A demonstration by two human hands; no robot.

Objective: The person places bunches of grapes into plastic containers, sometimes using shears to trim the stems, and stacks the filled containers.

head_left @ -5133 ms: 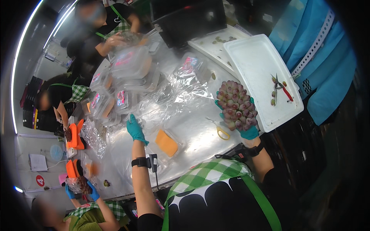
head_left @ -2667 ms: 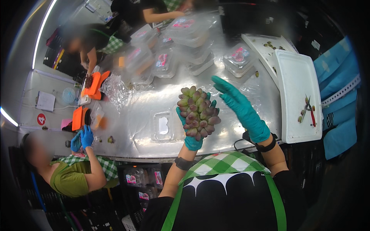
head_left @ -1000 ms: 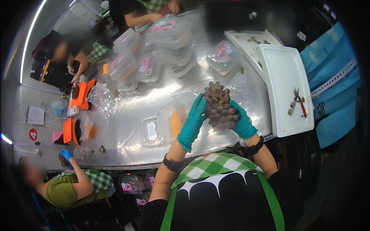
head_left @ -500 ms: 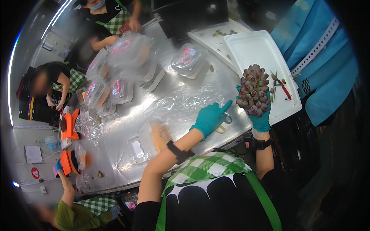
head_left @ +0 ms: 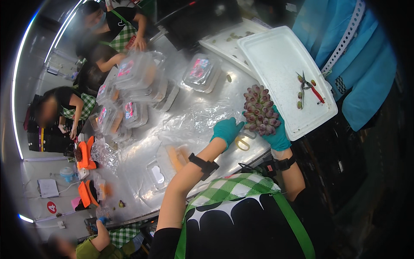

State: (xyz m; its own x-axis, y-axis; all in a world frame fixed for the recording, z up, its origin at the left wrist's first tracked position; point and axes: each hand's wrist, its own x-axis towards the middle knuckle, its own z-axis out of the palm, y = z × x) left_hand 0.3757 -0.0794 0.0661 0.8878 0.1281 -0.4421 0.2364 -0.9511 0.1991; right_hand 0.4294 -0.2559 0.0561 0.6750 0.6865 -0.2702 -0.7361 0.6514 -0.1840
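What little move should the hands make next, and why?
Maybe use the teal-gloved left hand to steady the purple-green bunch of oval grapes: the teal-gloved right hand holds its right side, while the left one is close to its other side.

Shiny metal table [head_left: 257, 150]; smooth plastic tray [head_left: 280, 64]; glossy plastic boxes [head_left: 201, 71]; smooth-skinned grapes [head_left: 261, 111].

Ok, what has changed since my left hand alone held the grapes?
The purple-green grape bunch moved right, toward the white rectangular tray, into the teal-gloved right hand. The teal-gloved left hand let go and is now left of it. The red-handled metal shears stayed in the tray.
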